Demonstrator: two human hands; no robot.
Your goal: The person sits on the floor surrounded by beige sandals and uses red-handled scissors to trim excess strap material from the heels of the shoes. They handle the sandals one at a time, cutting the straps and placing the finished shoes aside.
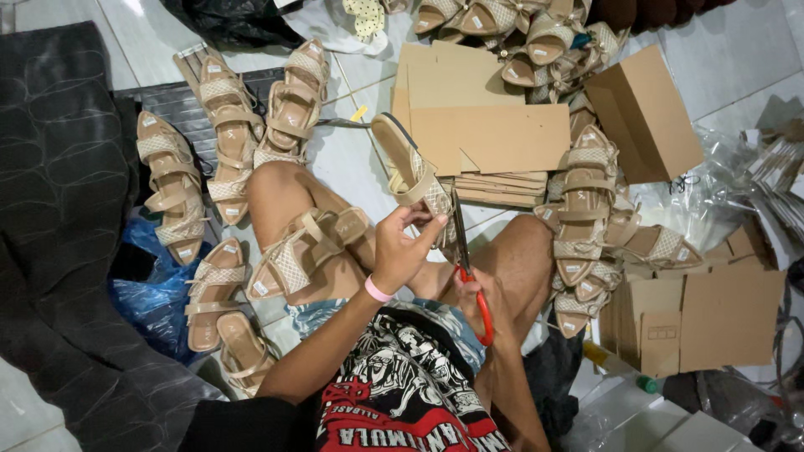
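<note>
- Left hand [400, 249]: raised over the lap, pink wristband at the wrist; thumb and fingers pinch the woven strap of a beige sandal [412, 177].
- Sandal: held up between the knees, sole facing left, toe pointing up toward the cardboard, strap end down at the fingertips.
- Right hand [476, 295]: low over the right thigh, fingers closed through the red handles of the scissors [466, 269].
- Scissors: blades point up, tips just beside the sandal's strap; whether the blades touch it cannot be told.
- Second sandal [306, 251]: same beige kind, lies across the left thigh, strap side up.
- Person: seated on the tiled floor [720, 59], knees bent, black printed shirt, denim shorts.
- Sandal row [219, 142]: several sandals lie on the floor left of the left knee, some on a dark ribbed mat [180, 105].
- Blue bag [146, 293]: crumpled plastic, at the left, beside the lower sandals of that row.
- Dark cloth [59, 209]: covers the floor's left edge.
- Flat cardboard [481, 125]: stacked sheets on the floor just past the knees.
- Sandal heap [586, 209]: piled to the right of the right knee; more sandals lie along the floor's top edge.
- Folded boxes [703, 318]: brown flattened cartons standing at the right, one more [649, 113] leaning above the heap.
- Clear wrap [720, 184]: crumpled plastic sheeting near the floor's right edge.
</note>
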